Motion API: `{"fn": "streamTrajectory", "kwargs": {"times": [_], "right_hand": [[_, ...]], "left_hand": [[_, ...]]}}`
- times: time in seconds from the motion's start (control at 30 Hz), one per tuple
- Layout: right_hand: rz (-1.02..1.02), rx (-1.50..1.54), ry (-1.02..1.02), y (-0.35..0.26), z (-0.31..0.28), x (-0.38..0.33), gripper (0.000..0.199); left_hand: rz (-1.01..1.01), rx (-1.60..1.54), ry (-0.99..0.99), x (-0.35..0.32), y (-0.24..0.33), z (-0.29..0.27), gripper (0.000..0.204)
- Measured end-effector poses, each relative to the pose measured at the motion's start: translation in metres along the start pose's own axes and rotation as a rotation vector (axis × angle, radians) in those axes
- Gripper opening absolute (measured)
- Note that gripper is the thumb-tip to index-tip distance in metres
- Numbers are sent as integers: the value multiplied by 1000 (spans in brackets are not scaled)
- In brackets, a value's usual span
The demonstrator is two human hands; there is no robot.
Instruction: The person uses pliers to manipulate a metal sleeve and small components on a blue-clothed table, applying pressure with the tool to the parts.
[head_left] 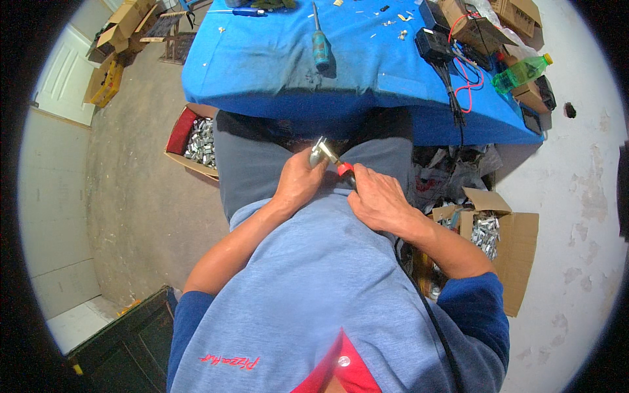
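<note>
The person sits with both hands together over the lap, just below the edge of a table draped in bright blue cloth (pixel 367 72). The left hand (pixel 298 182) is curled shut around a small silvery metal fitting (pixel 320 152), whose upper end sticks out above the thumb and fingers. The right hand (pixel 379 200) is closed in a fist around a hand tool with a red collar and dark handle (pixel 346 171); only the red part and a short stretch of the handle show above the knuckles. The tool's tip meets the metal fitting between the two hands, though the exact contact point is too small to make out.

On the floor at the person's left stands an open cardboard box with a red inner flap (pixel 196 143), holding many similar silvery pieces. At the person's right, another open brown cardboard box (pixel 501 236) holds more of them. On the cloth lie a teal-handled screwdriver (pixel 320 44), a black device with red and black wires (pixel 436 44) and a green plastic bottle (pixel 521 73).
</note>
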State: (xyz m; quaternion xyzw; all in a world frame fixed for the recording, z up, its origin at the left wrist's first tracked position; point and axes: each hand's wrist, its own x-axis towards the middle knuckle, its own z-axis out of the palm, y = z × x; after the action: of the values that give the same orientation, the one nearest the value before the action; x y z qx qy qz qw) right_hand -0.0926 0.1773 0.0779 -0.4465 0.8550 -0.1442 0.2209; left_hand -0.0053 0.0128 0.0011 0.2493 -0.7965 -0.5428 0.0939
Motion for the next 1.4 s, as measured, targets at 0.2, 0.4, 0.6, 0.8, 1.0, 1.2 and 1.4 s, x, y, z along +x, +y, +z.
{"fn": "streamTrajectory", "kwargs": {"times": [0.2, 0.4, 0.6, 0.8, 1.0, 1.2, 1.4], "right_hand": [[-3, 73, -23, 3, 3, 2, 27], [125, 1390, -657, 30, -23, 6, 34], [131, 781, -134, 35, 2, 6, 34], [-9, 544, -143, 30, 10, -1, 38], [83, 332, -101, 10, 5, -1, 44], [79, 209, -55, 3, 4, -2, 39], [122, 247, -189, 12, -2, 2, 43]], "left_hand": [[-20, -35, -51, -2, 7, -4, 21], [104, -352, -181, 1, -6, -1, 18], [36, -260, -76, -1, -6, 1, 22], [2, -115, -61, 1, 0, 0, 22], [-9, -19, -39, 0, 0, -1, 20], [-1, 66, -5, -3, 1, -3, 24], [-21, 234, 13, -4, 13, -6, 28]]}}
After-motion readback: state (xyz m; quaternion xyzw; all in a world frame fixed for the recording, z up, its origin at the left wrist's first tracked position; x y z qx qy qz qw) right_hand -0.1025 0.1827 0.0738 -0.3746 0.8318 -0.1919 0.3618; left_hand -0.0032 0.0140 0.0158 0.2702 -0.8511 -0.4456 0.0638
